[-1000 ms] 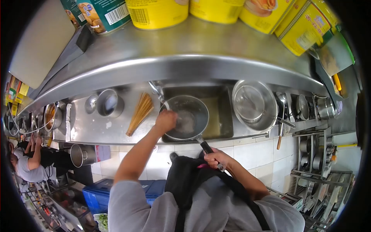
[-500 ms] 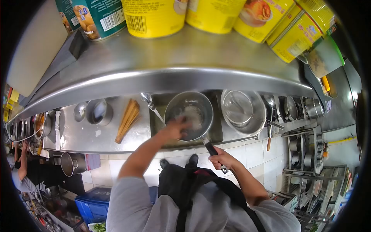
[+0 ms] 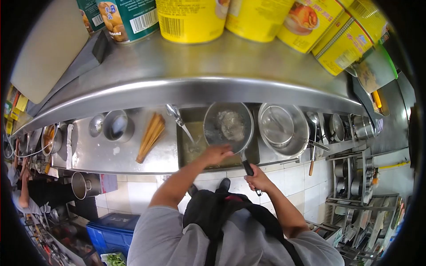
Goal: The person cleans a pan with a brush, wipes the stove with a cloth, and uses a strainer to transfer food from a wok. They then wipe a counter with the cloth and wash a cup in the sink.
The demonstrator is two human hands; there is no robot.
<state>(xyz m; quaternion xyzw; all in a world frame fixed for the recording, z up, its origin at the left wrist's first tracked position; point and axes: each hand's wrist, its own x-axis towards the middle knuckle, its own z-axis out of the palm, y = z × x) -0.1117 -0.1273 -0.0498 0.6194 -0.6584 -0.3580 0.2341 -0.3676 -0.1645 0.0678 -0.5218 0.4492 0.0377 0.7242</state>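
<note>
Right grip [image 3: 256,181] clamps pan handle [image 3: 246,167] over steel sink [image 3: 188,150], under can-laden shelf [image 3: 191,84].

Cramped kitchen here. A steel shelf [image 3: 186,84] runs overhead with big yellow cans [image 3: 195,17] lined up on it. Below is a steel counter [image 3: 102,153] with a sunken sink [image 3: 188,146], white tiles [image 3: 133,190] on its front. Metal rack [image 3: 355,186] of pots on the right, blue crate [image 3: 113,230] on the floor.

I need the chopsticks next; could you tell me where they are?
The bundle of chopsticks lies on the steel counter, just left of the sink.
</note>
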